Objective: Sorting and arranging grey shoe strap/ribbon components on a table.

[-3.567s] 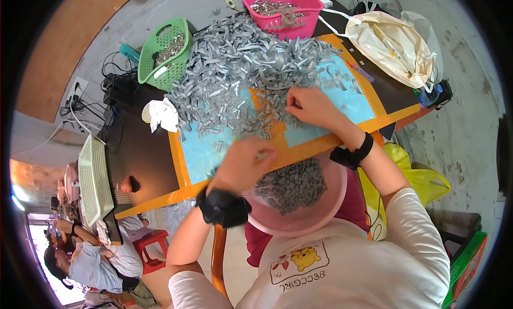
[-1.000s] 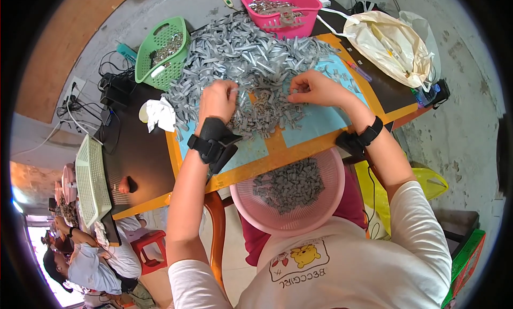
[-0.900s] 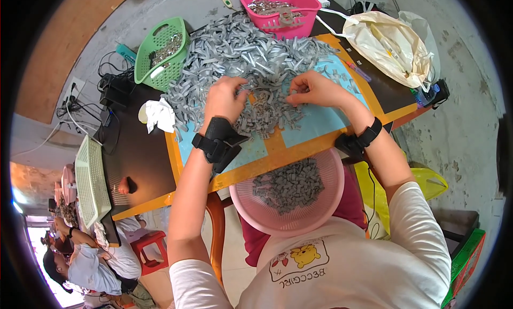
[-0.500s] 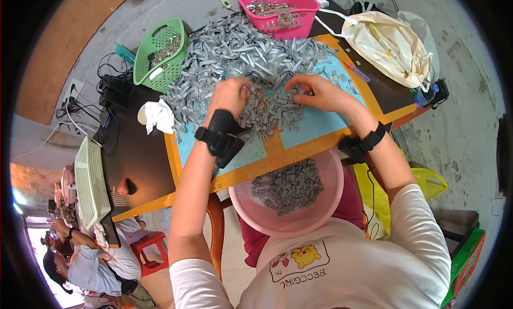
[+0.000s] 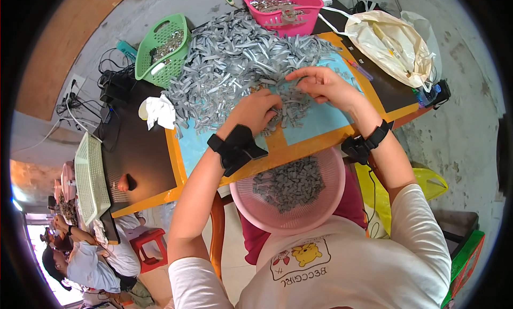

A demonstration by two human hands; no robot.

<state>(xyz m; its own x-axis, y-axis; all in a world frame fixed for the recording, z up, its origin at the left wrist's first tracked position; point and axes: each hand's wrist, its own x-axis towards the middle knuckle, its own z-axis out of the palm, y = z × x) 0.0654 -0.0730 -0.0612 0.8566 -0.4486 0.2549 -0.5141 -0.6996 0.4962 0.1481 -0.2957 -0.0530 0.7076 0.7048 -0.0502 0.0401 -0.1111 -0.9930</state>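
A large heap of grey, curved plastic-looking strips (image 5: 235, 47) covers the back of the blue-topped work surface (image 5: 315, 128). Smaller grey pieces (image 5: 293, 112) lie loose at its front edge. My left hand (image 5: 255, 110) is over these small pieces, fingers curled in and thumb close to them; whatever they hold is hidden. To its right, my right hand (image 5: 327, 87) is bent at the heap's front edge, its index finger reaching left and the other fingers curled. Grey bits show by its fingertips, but I cannot make out what it grips. On my lap, a pink basket (image 5: 337, 188) contains many small grey pieces.
A green basket (image 5: 176, 63) and a bright pink basket (image 5: 299, 26) with shiny metal parts stand behind the heap. A cream bag (image 5: 368, 33) lies at the back right, white tissue (image 5: 160, 112) at the left. Orange tape (image 5: 267, 159) borders the surface. Another person (image 5: 93, 266) sits far left.
My left hand has moved right and nearer to me, over the small pieces. My right hand has shifted slightly right and away from me, its fingers now more curled.
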